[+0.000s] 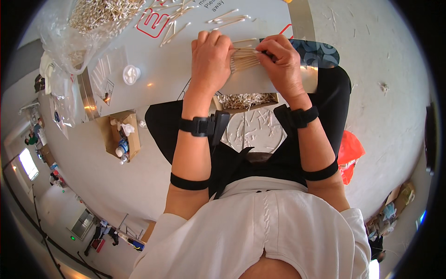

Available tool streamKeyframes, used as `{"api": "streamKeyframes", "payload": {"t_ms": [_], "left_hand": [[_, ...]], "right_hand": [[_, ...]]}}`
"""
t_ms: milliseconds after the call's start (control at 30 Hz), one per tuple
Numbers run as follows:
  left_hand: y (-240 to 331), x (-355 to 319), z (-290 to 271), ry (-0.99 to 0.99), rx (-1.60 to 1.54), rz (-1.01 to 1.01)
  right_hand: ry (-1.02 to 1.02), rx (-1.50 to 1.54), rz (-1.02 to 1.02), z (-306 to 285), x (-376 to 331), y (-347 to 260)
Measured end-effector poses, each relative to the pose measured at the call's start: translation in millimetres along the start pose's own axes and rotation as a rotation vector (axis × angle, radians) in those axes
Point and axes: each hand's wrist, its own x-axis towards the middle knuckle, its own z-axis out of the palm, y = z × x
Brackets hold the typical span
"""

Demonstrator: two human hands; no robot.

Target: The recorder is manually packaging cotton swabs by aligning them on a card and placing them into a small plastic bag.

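Observation:
A fanned bundle of cotton swabs (pixel 245 61) stretches between my two hands, over the near part of a grey tabletop (pixel 162 79). My left hand (pixel 210 60) is closed, its fingers curled and its thumb side against the left ends of the sticks. At the right ends, my right hand (pixel 282 63) pinches the bundle between thumb and fingers; the fingertips partly hide those ends. Just beyond the hands, a few loose swabs (pixel 228 19) lie on the tabletop, and more swabs (pixel 175 29) are scattered farther left.
A clear plastic bag (pixel 55 32) with a heap of swabs stands far left. Nearer are a small white cup (pixel 131 74) and a clear packet (pixel 106 67). Below the table edge sit a swab-filled box (pixel 246 101) and a cardboard box (pixel 132 142). A red bag (pixel 349 156) lies right.

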Motion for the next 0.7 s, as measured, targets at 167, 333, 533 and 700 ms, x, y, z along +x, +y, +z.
{"api": "streamKeyframes", "payload": {"t_ms": [167,333,533,700], "left_hand": [[2,-13,-10,-0.061,0.100,-0.019],[3,-5,-2,-0.066,0.129,0.072],[11,4,5,-0.070,0.104,0.123],[13,-9,4,-0.021,0.074,0.019]], "right_hand": [[-0.048,-0.156,-0.113,-3,-2,-4],[-0.074,-0.172,-0.164,-3,-5,-3],[-0.064,-0.152,-0.189,-4,-4,0],[-0.038,-0.059,-0.079,-5,-5,-2]]}}
